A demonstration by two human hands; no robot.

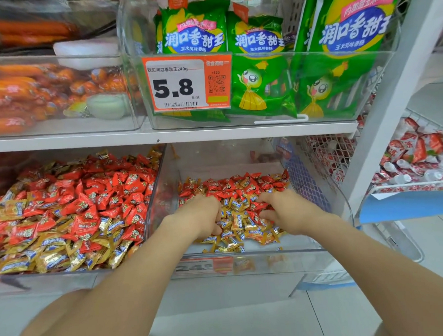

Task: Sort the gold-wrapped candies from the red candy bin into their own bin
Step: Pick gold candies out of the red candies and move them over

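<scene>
Left hand [201,215] and right hand [285,212] in right bin [228,165].
Fingers curled into gold candies [237,218]; grip cannot be told.

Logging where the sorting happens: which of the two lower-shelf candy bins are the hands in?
The right candy bin, sparsely filled with bare floor at the back; the left hand and right hand both reach into it. The left candy bin is heaped.

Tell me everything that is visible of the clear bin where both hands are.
The clear bin is see-through plastic with rounded corners, under the white shelf. It is partly filled: red candies at the back, gold-wrapped candies in front. The left hand and the right hand reach into the gold pile. A blurred orange price tag sits on its front wall.
</scene>
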